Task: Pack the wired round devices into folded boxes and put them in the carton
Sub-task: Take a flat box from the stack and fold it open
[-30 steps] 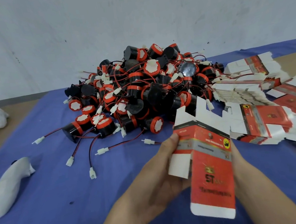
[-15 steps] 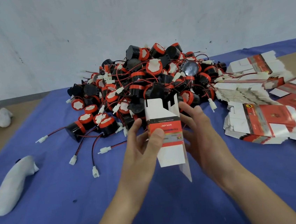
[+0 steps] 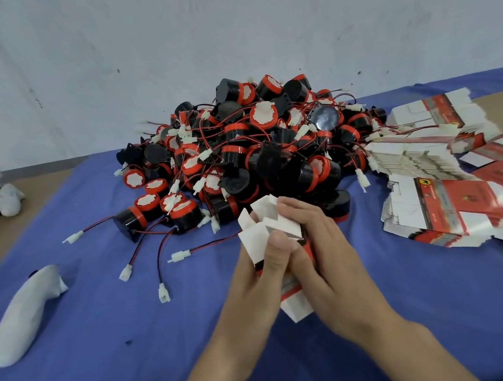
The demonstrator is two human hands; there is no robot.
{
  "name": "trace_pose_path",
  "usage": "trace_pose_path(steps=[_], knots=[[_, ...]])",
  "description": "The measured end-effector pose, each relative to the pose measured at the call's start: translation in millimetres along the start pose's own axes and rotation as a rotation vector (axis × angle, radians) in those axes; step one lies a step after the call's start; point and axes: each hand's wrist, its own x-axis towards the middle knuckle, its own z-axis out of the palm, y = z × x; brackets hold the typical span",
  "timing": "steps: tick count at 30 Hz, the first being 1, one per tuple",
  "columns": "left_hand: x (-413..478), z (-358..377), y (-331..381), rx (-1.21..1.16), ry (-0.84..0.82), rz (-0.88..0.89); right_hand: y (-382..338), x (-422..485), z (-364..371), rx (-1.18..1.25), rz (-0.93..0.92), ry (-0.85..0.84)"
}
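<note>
While our left hand and right hand grip one half-folded red-and-white cardboard box over the blue cloth, we judge packing barely begun: the black-and-red wired round devices lie heaped behind (carton unseen).
</note>
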Motion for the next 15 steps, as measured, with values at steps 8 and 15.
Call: trace_pose_path(steps=[8,15], knots=[[-4,1,3,0.039,-0.001,0.023,-6,-3,0,-0.111,-0.157,0.129],[1,-2,14,-0.073,-0.053,0.088,-10,1,-3,0.125,-0.121,0.162]])
